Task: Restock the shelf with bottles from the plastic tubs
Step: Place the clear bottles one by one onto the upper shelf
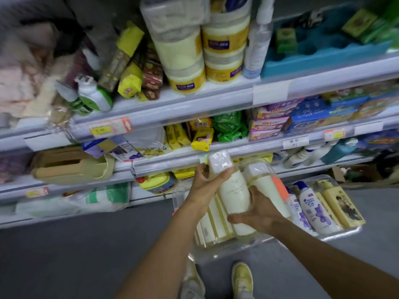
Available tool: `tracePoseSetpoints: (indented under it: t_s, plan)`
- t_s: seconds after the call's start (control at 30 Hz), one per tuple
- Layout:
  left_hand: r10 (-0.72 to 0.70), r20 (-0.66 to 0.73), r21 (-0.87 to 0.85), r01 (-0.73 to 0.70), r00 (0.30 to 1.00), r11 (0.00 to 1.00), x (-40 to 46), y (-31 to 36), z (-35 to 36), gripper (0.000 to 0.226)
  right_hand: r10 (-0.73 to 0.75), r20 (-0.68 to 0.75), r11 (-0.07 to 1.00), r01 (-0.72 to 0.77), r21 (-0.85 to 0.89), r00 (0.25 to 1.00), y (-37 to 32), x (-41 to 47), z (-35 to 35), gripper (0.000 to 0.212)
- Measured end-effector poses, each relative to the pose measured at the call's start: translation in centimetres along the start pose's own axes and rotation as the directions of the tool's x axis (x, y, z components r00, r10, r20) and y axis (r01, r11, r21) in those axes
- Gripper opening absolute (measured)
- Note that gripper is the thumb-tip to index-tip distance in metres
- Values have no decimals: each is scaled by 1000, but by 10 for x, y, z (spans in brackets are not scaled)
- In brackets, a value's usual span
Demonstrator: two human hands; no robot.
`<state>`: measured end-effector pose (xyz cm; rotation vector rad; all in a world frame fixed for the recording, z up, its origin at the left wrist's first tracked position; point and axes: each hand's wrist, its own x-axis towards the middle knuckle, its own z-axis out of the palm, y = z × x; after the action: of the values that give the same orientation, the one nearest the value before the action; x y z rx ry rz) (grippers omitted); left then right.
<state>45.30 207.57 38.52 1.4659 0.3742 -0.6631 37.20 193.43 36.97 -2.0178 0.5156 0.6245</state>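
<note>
A cream bottle [234, 196] with a white, plastic-wrapped cap is held over a clear tub [228, 248] on the floor. The left hand [204, 186] grips it near the neck, fingers curled round the shoulder. The right hand [257, 211] cups the lower body, thumb across the front and fingers wrapped behind. A second cream bottle [266, 190] lies just beside it, touching or nearly so; the blur makes it hard to say whether the right hand also holds that one. More pale bottles [212, 228] lie flat in the tub below. A neighbouring tub [345, 230] holds a white bottle with purple flowers [313, 209] and yellow boxes [343, 203].

The step looks like lifting the bottle toward the shelf [172, 162] just ahead. To do it well, keep both hands on until it clears the tub's rim, turn it upright with the cap leading, and pick a gap in the crowded shelf first. The wrap may be slippery, so carry the weight low.
</note>
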Motion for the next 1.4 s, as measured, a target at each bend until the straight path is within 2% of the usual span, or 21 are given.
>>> tracePoseSetpoints:
  t_s: [0.07, 0.17, 0.3, 0.37, 0.53, 0.6, 0.73, 0.97, 1.13, 1.3, 1.4]
  plan:
    - [-31, 48, -9, 31, 998, 999, -25, 7, -10, 44, -49, 19, 999, 49, 6, 999, -23, -10, -7, 78]
    - [-34, 11, -52, 35, 999, 998, -57, 20, -21, 50, -133, 38, 991, 131, 40, 990, -61, -27, -15, 76]
    - [41, -52, -115, -47, 998, 992, -93, 52, -37, 47, -214, 113, 975, 205, 90, 970, -104, -48, -25, 88]
    - [77, -49, -129, -83, 996, 988, -108, 68, -46, 50, -240, 165, 969, 228, 91, 956, -123, -59, -33, 87]
    - [166, -38, -113, -170, 985, 979, -148, 111, -69, 54, -310, 258, 946, 271, 176, 915, -175, -95, -63, 36]
    - [200, -44, -85, -203, 979, 975, -162, 127, -76, 55, -338, 282, 936, 291, 196, 898, -194, -105, -71, 32]
    - [269, -78, -71, -274, 960, 959, -191, 161, -91, 57, -425, 305, 903, 379, 201, 852, -233, -131, -80, 37]
    - [417, -103, -54, -424, 903, 904, -238, 215, -118, 64, -586, 264, 810, 561, 170, 766, -298, -178, -85, 33]
    - [505, -99, -29, -510, 857, 860, -270, 250, -136, 60, -664, 245, 744, 658, 117, 707, -342, -205, -87, 34]
    - [607, -130, -19, -614, 784, 789, -297, 293, -144, 55, -731, 143, 682, 715, 154, 667, -384, -222, -89, 32]
    - [676, -136, 24, -680, 724, 733, -312, 323, -149, 55, -786, 107, 619, 771, 150, 610, -413, -236, -99, 25]
